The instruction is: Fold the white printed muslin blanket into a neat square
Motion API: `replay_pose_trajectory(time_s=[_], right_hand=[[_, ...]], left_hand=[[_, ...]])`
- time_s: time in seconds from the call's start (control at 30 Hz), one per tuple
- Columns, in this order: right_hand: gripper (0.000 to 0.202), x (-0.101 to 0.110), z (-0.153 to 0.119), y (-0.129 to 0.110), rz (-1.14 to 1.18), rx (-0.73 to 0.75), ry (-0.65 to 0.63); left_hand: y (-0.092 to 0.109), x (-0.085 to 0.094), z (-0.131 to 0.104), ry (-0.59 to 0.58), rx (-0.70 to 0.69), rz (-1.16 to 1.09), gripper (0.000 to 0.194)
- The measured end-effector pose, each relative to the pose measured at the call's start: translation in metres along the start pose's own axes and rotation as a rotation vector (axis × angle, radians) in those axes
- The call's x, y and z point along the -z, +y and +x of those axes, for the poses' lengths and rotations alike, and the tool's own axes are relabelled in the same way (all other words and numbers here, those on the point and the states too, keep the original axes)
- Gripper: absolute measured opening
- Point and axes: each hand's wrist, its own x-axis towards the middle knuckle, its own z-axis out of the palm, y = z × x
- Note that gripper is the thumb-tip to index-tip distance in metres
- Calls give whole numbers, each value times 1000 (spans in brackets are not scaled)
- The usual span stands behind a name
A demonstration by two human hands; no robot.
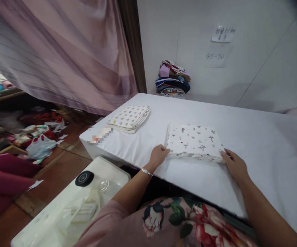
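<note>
A folded white cloth (193, 140) printed with small dark palm trees and other motifs lies flat on the white-covered table (253, 137). At its near left corner, my left hand (159, 155) is closed, fingers pinching the edge. My right hand (235, 165) grips the near right corner between thumb and fingers. Several layers show along the cloth's near edge. To the left on the same table rests another folded cloth (130, 117), white with grey shapes, touched by neither hand.
A stack of folded fabrics (173, 79) stands beyond the table by the wall. Left of me is a white cabinet top (104, 171) carrying a round black object (84, 178) and clear plastic. A pink curtain (91, 51) hangs at the left; bags (40, 147) clutter the floor.
</note>
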Motion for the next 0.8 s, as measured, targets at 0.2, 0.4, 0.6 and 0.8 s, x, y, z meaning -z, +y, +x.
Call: replay_pose_trajectory(time_s=[0.2, 0.4, 0.6, 0.8], right_hand=[[64, -1, 2, 1, -37, 37, -9], [62, -1, 5, 1, -88, 42, -30], [60, -2, 12, 6, -94, 58, -40], [58, -1, 22, 5, -57, 44, -71]], left_hand=[[-2, -5, 3, 60, -6, 18, 18], [4, -2, 9, -60, 67, -143, 22], [2, -3, 10, -165, 126, -254, 26], [-8, -7, 12, -76, 18, -48, 23]])
